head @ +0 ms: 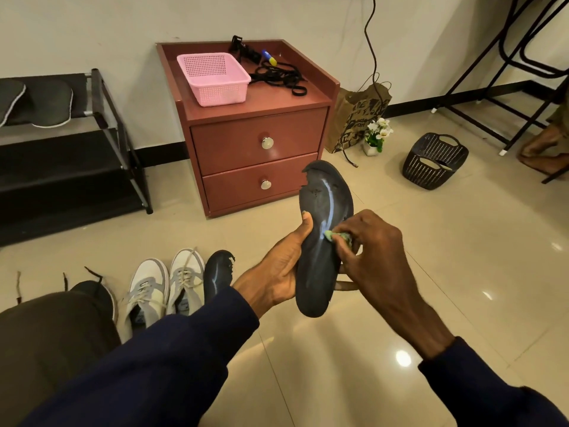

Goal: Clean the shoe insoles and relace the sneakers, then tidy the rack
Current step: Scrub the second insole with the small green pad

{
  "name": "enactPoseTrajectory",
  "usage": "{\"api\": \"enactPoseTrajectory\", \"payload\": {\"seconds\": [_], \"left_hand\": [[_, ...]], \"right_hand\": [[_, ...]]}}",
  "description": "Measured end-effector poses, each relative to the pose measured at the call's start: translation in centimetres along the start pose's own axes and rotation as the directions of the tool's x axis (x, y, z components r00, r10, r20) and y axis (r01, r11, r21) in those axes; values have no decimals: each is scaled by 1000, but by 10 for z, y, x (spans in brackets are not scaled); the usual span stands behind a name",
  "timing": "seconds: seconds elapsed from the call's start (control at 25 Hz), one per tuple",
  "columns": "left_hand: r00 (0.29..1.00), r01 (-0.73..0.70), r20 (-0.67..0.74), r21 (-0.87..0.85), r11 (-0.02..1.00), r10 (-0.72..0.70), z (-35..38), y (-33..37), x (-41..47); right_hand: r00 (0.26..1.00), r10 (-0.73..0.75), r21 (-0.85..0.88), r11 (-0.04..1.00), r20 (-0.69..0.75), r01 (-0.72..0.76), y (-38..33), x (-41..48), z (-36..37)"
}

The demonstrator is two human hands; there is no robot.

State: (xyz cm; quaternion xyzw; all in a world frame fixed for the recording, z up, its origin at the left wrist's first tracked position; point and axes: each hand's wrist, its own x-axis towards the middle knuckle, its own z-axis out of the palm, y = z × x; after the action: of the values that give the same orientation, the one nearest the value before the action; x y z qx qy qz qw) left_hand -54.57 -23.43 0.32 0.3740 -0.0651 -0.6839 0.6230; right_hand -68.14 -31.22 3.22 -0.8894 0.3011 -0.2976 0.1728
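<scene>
A dark, worn insole [323, 217] with a chipped toe edge stands upright in front of me, gripped round its lower half by my left hand [277, 272]. My right hand [375, 251] pinches a small green cloth [337, 237] against the insole's face. A second dark insole [217, 271] lies on the floor beside a pair of white and grey sneakers [163, 288]. A black shoe [92, 292] shows partly behind my knee. Black laces [278, 77] lie tangled on the red-brown bedside cabinet [258, 131]. A black shoe rack [61, 143] stands at the left with two dark insoles [37, 101] on its top shelf.
A pink basket [214, 78] sits on the cabinet top. A paper bag [358, 118], a small flower pot [377, 137] and a black plastic basket [434, 161] stand on the tiled floor to the right. Black metal frame legs [508, 87] and another person's feet [542, 149] are at far right.
</scene>
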Motion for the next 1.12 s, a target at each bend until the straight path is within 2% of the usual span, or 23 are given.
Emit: {"api": "enactPoseTrajectory", "payload": {"seconds": [0.04,0.08,0.16,0.2,0.24,0.36,0.4,0.48,0.56,0.6,0.72,0.76,0.8,0.84,0.92,0.96,1.0,1.12], "left_hand": [[1000,-11,-15,7,1000,11,2,0,-1],[999,-29,-25,8,1000,29,0,0,0],[998,-40,-43,4,999,40,-7,-3,2],[998,-31,-60,8,1000,31,-8,-5,2],[998,-15,-68,24,1000,16,-8,-8,2],[998,59,-39,24,998,-58,-1,-13,0],[997,50,-58,26,998,-48,0,-12,-1],[997,1,-83,40,999,2,1,-11,-4],[992,-9,-125,66,998,17,-2,-11,-6],[992,1,-128,82,997,9,-2,-11,-8],[993,75,-103,126,989,-62,-8,-8,-10],[992,90,-102,130,987,-77,-8,-8,-12],[992,82,-107,131,988,-68,-9,-8,-12],[992,68,-116,128,989,-53,-9,-9,-13],[989,40,-144,127,991,-22,-14,-13,-11],[988,41,-151,136,990,-20,-16,-14,-11],[988,54,-152,146,988,-32,-15,-14,-11],[988,106,-125,168,980,-86,-8,-14,-15]], "right_hand": [[1000,-14,40,999,20,13,-2,-5,4],[993,-42,97,995,106,32,-6,-13,8],[936,-77,174,985,344,17,-15,-23,6],[913,-73,170,985,401,4,-13,-20,4],[927,-51,142,990,373,-2,-6,-15,3],[998,19,-1,1000,57,-19,10,-3,1],[1000,16,17,1000,16,-17,8,-4,4],[988,-42,141,990,151,20,-3,-13,12],[925,-110,194,980,364,40,-14,-19,9],[919,-106,154,987,381,50,-11,-15,7],[991,21,-18,1000,130,-19,7,0,4],[997,38,-15,999,69,-37,9,1,4],[996,33,20,999,85,-35,6,-3,6],[987,9,94,995,163,-25,0,-10,9],[916,-50,200,979,397,-33,-15,-23,9],[900,-75,183,983,430,-5,-15,-24,9],[921,-68,137,990,384,16,-9,-21,9],[997,19,-10,1000,72,-19,13,-8,7]]}}
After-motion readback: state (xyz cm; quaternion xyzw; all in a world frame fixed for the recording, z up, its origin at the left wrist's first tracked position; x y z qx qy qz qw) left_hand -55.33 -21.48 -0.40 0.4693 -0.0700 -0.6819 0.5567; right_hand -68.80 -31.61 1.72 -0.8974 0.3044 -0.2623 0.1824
